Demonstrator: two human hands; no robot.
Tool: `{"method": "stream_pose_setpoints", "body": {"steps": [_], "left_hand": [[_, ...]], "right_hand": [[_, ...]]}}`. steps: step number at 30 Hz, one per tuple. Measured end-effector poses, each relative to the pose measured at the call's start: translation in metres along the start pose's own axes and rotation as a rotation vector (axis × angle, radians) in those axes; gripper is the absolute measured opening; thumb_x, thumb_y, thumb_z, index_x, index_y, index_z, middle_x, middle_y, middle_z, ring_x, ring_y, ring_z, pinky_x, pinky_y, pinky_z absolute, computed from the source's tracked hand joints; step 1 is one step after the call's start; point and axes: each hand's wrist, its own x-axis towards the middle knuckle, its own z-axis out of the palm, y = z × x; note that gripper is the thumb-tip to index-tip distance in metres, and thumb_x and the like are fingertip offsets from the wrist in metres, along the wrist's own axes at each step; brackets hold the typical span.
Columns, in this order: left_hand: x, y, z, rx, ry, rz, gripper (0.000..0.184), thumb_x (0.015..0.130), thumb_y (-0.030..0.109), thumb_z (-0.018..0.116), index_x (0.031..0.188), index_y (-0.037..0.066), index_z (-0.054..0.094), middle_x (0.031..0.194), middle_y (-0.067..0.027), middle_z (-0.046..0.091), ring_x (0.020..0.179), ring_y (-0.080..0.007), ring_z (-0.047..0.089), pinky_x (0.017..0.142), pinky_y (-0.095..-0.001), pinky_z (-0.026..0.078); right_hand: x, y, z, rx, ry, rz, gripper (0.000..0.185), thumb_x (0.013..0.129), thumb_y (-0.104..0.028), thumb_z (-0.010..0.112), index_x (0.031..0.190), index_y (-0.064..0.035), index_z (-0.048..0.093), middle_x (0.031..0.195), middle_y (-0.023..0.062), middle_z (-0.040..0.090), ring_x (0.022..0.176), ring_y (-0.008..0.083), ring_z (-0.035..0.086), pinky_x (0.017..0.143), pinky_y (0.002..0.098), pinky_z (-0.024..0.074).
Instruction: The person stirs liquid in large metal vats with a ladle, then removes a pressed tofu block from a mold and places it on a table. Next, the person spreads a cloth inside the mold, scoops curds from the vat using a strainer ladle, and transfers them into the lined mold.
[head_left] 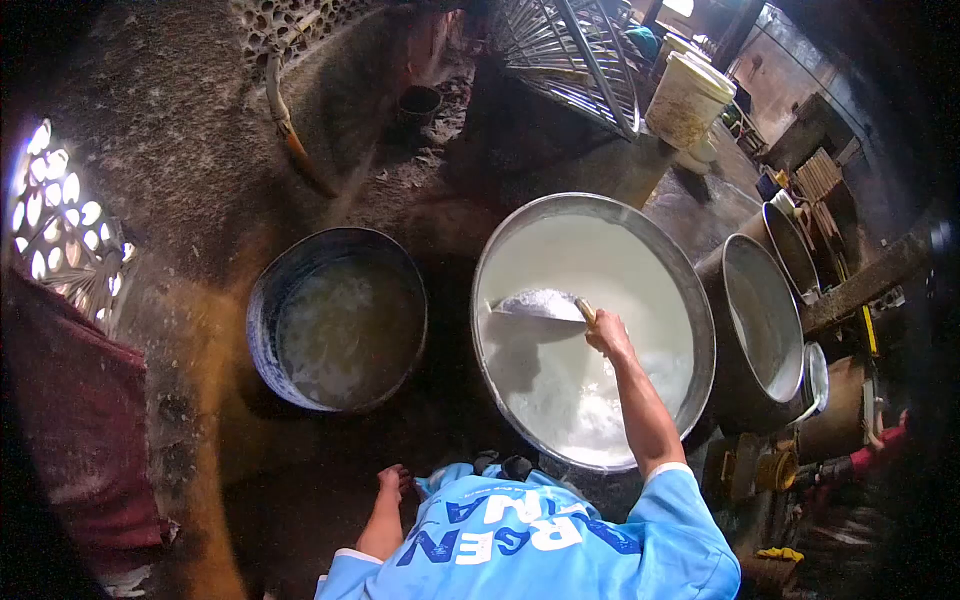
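My right hand (606, 336) is closed around the short yellowish handle of a wide metal scoop (540, 303). The scoop is at the left half of a large round metal vat (705, 340), partly in the white milky liquid (600, 245) that fills it. White residue coats the scoop's upper face. Low beside my body, away from the vat, hangs my left hand (394, 482); it is small and in shadow, and its fingers do not show clearly. Left of the vat stands a dark round tub (420, 320) with cloudy, greyish liquid inside.
Another large metal vat (735, 300) stands close on the right, with more containers behind it. A stained white bucket (690, 95) and a slatted metal frame (575, 60) are at the back. Dark red cloth (85, 420) hangs left. Part of a person (885, 440) shows far right.
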Motion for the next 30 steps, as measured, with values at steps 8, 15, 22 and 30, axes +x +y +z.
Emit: {"method": "stream_pose_setpoints", "body": {"steps": [8,15,22,30], "left_hand": [[0.003,0.013,-0.014,0.190,-0.053,-0.030,0.025,0.084,0.017,0.046,0.105,0.009,0.057,0.093,-0.0093,0.063,0.067,-0.0183,0.059,0.055,-0.0301,0.044],[0.000,0.066,0.026,0.332,-0.064,0.067,0.026,0.086,0.018,0.044,0.106,0.009,0.057,0.094,-0.0087,0.063,0.075,-0.0190,0.061,0.060,-0.0320,0.046],[-0.012,0.078,0.075,0.445,-0.127,0.155,0.027,0.085,0.018,0.044,0.107,0.009,0.056,0.094,-0.0073,0.063,0.073,-0.0183,0.061,0.059,-0.0313,0.046],[-0.026,-0.002,0.127,0.442,-0.217,0.169,0.024,0.084,0.020,0.046,0.103,0.012,0.057,0.089,-0.0067,0.064,0.067,-0.0176,0.060,0.056,-0.0304,0.044]], "right_hand": [[-0.056,0.072,0.035,-0.101,-0.057,0.068,0.022,0.063,-0.007,0.055,0.083,-0.0001,0.059,0.079,0.0225,0.062,0.078,0.0389,0.060,0.074,0.0434,0.0489],[-0.134,0.117,0.030,-0.134,-0.124,0.216,0.028,0.061,-0.006,0.056,0.087,0.0018,0.059,0.086,0.0234,0.062,0.084,0.0388,0.059,0.077,0.0441,0.0480],[-0.208,0.160,0.006,-0.152,-0.154,0.302,0.031,0.062,-0.005,0.057,0.093,-0.0013,0.060,0.087,0.0219,0.062,0.085,0.0376,0.059,0.076,0.0438,0.0478],[-0.269,0.205,-0.079,-0.308,-0.186,0.165,0.039,0.062,-0.010,0.068,0.098,-0.0048,0.053,0.087,0.0186,0.062,0.084,0.0344,0.061,0.074,0.0436,0.0497]]}}
